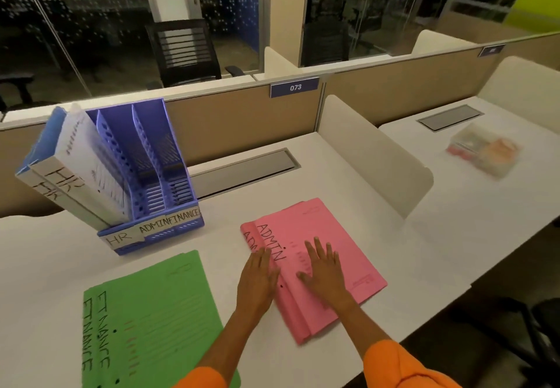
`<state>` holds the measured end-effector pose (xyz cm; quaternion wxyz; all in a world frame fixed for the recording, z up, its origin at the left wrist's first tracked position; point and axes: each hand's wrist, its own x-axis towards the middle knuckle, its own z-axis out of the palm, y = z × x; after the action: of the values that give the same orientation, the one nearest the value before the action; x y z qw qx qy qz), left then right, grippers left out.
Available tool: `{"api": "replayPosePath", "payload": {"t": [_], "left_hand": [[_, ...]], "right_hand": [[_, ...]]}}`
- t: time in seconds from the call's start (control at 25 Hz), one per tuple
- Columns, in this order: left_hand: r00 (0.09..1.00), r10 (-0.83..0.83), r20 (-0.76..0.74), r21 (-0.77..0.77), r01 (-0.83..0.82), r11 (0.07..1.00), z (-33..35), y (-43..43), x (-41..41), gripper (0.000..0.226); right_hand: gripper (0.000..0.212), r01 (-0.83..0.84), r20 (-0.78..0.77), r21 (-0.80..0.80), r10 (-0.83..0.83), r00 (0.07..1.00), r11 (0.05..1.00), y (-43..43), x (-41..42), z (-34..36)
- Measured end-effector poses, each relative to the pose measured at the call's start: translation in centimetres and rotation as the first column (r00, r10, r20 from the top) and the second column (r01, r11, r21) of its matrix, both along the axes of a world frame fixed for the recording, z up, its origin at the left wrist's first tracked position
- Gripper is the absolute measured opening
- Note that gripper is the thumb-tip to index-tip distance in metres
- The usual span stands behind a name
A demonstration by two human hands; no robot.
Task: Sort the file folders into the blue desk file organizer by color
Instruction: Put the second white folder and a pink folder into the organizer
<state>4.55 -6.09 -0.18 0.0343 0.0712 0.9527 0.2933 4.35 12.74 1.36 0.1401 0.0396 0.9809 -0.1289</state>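
Head view. Two pink folders (327, 242) marked ADMIN lie stacked flat near the near edge of the desk (348, 181), right of centre.

- Left grip (257, 278): released, fingers straight, lying against the spine edge of the stack, partly on the desk.
- Right grip (322, 269): released, palm and spread fingers flat on the top cover. Neither is closed round anything.
- Blue organizer (174, 145): upright toward the far-left corner. Its left slot holds the HR folders (75, 169), which lean left. The two other slots look empty. Front labels read HR, ADMIN (154, 227), FINANCE.
- Green folders (145, 321), marked FINANCE: flat at the near-left edge, untouched.
- A blurred clear box (481, 151) sits on the neighbouring desk, beyond the divider.

Key relation: the stack's long axis follows the spine and runs skew, from far-left to near-right. The organizer lies to the far-left of both grips, well apart from the stack, and the left grip is the nearer one.

Judgement: HR slot done, pink step in hand, green pending. The stack must be lifted, turned on edge and carried far-left to the middle slot. Two loose folders may slide apart on lifting.
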Motion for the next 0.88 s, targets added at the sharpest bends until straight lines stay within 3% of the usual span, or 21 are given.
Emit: {"api": "replayPosePath", "payload": {"t": [0.16,0.28,0.44,0.52,0.72,0.88], "left_hand": [[0.991,0.022,0.134,0.175,-0.046,0.984,-0.1,2.0,-0.2,0.057],[0.959,0.168,0.23,0.323,-0.238,0.916,0.0,3.1,-1.0,0.055],[0.747,0.349,0.565,0.514,-0.65,0.56,0.3,4.0,-2.3,0.051],[0.672,0.376,0.638,0.488,-0.731,0.478,0.3,4.6,-3.1,0.054],[0.618,0.385,0.685,0.428,-0.769,0.474,0.8,5.9,-5.5,0.035],[0.696,0.321,0.643,0.471,-0.689,0.551,1.5,7.1,-5.8,0.039]], "right_hand": [[0.082,0.021,0.036,-0.037,-0.02,0.999,0.999,0.7,0.2,-1.2],[0.078,0.04,0.07,-0.084,-0.034,0.997,0.996,0.8,0.4,-2.1],[0.074,0.042,0.112,-0.144,-0.026,0.993,0.989,1.3,1.3,-3.5],[0.072,0.047,0.106,-0.167,-0.03,0.994,0.985,1.4,1.4,-3.9],[0.069,0.096,0.117,-0.262,-0.067,0.991,0.96,2.0,1.2,-4.4],[0.068,0.113,0.086,-0.316,-0.09,0.992,0.942,2.0,1.3,-4.7]]}}
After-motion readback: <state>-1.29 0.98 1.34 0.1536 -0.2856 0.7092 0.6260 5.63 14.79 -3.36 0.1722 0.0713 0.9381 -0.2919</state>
